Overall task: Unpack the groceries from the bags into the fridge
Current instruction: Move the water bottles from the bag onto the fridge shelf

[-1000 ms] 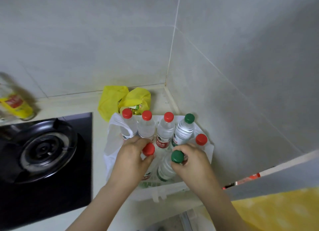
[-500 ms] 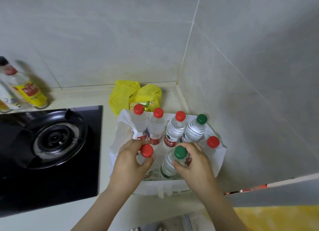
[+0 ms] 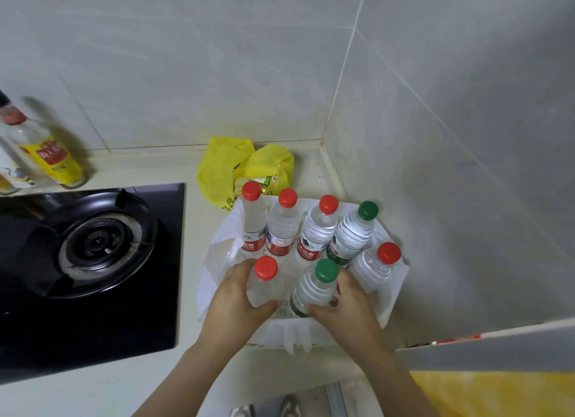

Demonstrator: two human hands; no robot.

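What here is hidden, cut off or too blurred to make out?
Head view:
Contents of the yellow bag: mostly hidden by its folds.
yellow-label bottle: blurred, cut by the left edge.
Labels of the red-capped bottle and green-capped bottle: partly covered by the left hand and right hand.

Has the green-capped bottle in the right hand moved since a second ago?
Yes, slightly: the held bottle now sits further left and higher in view relative to the rightmost red-capped bottle.

Yellow-label bottle [image 3: 51,156] blurred, its neighbour cut off at the left edge. Bottle bases hidden in white bag [image 3: 214,258]. Left hand [image 3: 236,301] and right hand [image 3: 348,307] partly cover the labels of red-capped bottle [image 3: 264,287] and green-capped bottle [image 3: 314,289]. Yellow bag [image 3: 222,164] contents unreadable.
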